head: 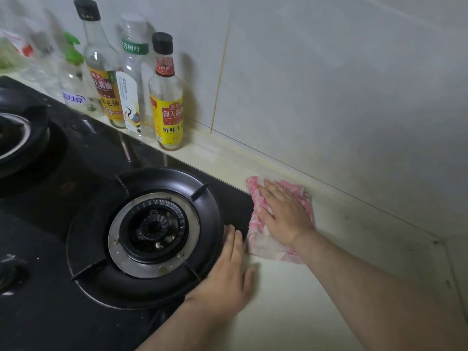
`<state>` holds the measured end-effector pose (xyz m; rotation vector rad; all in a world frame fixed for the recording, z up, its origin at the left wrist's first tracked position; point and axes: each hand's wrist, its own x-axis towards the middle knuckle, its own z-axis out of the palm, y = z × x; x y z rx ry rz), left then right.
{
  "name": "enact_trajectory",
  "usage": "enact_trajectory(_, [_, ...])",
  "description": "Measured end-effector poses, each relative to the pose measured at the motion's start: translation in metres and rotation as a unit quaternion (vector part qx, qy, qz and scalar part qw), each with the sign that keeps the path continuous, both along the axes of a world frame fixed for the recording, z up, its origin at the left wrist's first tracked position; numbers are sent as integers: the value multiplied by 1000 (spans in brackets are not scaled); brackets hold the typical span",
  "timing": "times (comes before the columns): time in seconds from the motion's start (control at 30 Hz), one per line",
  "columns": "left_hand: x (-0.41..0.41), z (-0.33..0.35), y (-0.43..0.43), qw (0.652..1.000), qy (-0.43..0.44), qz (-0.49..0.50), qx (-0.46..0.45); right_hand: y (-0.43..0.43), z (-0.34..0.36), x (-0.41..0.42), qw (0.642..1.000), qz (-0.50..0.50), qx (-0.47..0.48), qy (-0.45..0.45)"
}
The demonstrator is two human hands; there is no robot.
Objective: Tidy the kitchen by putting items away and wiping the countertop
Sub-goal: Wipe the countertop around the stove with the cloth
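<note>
Right hand [285,214] flat, fingers straight, pressing pink cloth [263,243] onto countertop [316,300]. Left hand [228,277] flat beside burner ring [141,290], holding nothing

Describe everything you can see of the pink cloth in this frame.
The pink cloth is a soft, rumpled rag, mottled pink and white, with a ragged-looking lower edge. It lies on the pale countertop, its left edge overlapping the right rim of the black stove top. The right hand presses on it with straight, spread fingers, covering its middle. The left hand rests beside the burner ring and appears not to touch it.
</note>
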<state>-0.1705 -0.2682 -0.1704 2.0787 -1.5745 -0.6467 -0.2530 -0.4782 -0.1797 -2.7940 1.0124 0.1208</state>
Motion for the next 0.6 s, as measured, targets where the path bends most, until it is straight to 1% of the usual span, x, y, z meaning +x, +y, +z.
enact_trajectory(0.1, [0,-3,1,1000,24,-1,15,-5,3,2,999,34,19,-8])
enact_trajectory(0.17, [0,-1,1,1000,11,-2,15,-7,5,4,998,46,33,-19])
enact_trajectory(0.27, [0,1,0,999,14,6,34,-10,5,14,996,63,57,-24])
enact_trajectory(0.43, [-1,-5,-1,999,-16,-1,38,-10,11,56,989,103,98,-34])
enact_trajectory(0.5, [-1,-5,0,999,-10,9,31,-11,11,69,987,118,102,-36])
enact_trajectory(0.6, [0,-4,2,999,-12,18,44,-14,10,78,985,138,100,-26])
